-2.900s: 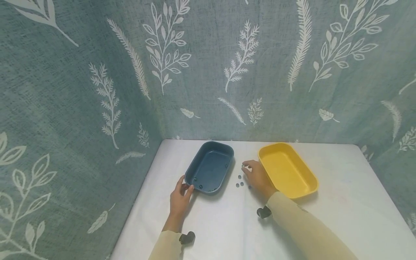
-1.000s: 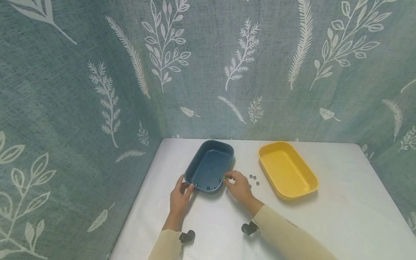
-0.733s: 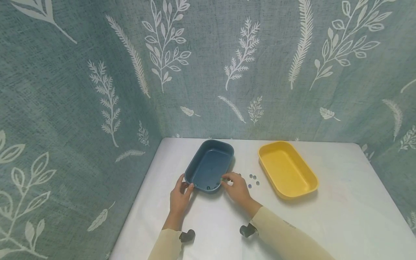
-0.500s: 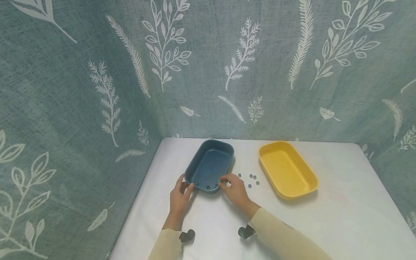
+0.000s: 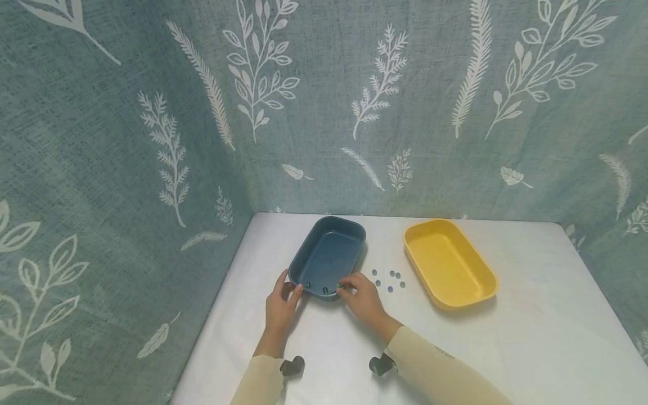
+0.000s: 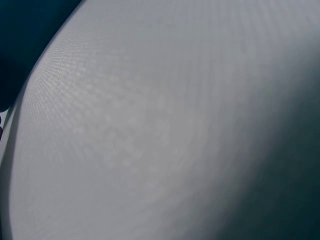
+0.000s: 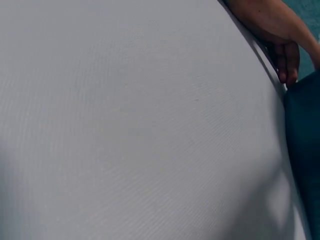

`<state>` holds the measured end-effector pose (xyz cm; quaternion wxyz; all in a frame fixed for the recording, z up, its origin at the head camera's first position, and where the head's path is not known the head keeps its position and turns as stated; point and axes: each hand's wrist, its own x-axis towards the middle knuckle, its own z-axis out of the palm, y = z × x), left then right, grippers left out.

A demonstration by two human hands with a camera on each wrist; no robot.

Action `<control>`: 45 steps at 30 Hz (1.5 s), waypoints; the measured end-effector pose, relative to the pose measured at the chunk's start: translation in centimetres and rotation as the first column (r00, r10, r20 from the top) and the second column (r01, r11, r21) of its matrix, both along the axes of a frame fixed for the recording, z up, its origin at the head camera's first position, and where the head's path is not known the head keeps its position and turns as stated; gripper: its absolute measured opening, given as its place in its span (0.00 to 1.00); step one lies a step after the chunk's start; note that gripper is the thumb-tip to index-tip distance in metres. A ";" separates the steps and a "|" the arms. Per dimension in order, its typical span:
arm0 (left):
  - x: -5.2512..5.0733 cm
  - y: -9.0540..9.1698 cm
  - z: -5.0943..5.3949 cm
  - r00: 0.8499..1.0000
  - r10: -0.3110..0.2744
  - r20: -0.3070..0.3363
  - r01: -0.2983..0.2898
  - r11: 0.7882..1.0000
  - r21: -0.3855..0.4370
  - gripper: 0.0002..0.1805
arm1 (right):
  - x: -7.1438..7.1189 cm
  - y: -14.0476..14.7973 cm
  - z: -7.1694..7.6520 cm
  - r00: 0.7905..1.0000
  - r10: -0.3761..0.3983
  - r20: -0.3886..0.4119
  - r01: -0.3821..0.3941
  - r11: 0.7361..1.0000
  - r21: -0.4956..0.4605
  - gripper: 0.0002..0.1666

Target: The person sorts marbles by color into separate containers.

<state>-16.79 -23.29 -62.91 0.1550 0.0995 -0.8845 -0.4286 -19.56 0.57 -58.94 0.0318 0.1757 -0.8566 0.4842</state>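
The blue tray (image 5: 331,256) stands left of centre on the white table, with a few small dark green pieces (image 5: 308,285) along its near end. My left hand (image 5: 281,306) grips the tray's near left corner, thumb at the rim; in the right wrist view that hand (image 7: 270,25) shows at the tray's edge. My right hand (image 5: 363,297) is at the near right corner, finger and thumb pinching a small green piece (image 5: 340,286) at the rim. Several small greyish-blue pieces (image 5: 390,289) lie on the table right of the tray. The left wrist view shows no fingers clearly.
A yellow tray (image 5: 448,264) stands to the right on the white table (image 5: 536,315), beyond the loose pieces. Patterned green-grey cloth (image 5: 324,112) hangs behind the table and along its left side.
My right hand has moved from the loose pieces leftward to the blue tray's near right corner with a small piece. The pieces in the tray have shifted along its near end. My left hand keeps its place.
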 end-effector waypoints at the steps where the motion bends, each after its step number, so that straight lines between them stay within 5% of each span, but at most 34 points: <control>1: 0.0 0.0 0.0 1.000 -0.003 -0.001 0.003 1.000 0.002 0.37 | 0.0 0.0 -0.1 1.000 0.000 0.003 0.000 1.000 0.001 0.10; 19: -0.1 0.3 0.2 1.000 -0.010 -0.001 0.010 1.000 0.000 0.37 | -0.2 0.5 -0.5 0.998 0.004 0.060 -0.006 1.000 0.027 0.15; 28: -0.5 0.4 0.5 0.999 -0.034 -0.002 0.034 0.999 0.004 0.36 | 0.0 1.8 0.4 1.000 -0.020 0.018 0.020 1.000 0.000 0.10; 34: -0.1 -0.1 0.9 0.999 -0.011 0.047 0.008 0.997 0.076 0.35 | 0.0 4.6 1.8 0.991 -0.055 -0.124 0.045 0.995 -0.084 0.09; 38: 0.4 0.3 1.5 0.998 0.029 0.050 -0.037 0.988 0.150 0.39 | -0.1 7.4 2.7 0.983 -0.134 -0.124 0.118 0.985 -0.128 0.08; 45: 1.1 2.0 3.1 0.995 0.095 -0.034 -0.085 0.967 0.238 0.37 | 0.0 12.8 3.4 0.952 -0.245 -0.183 0.224 0.966 -0.127 0.07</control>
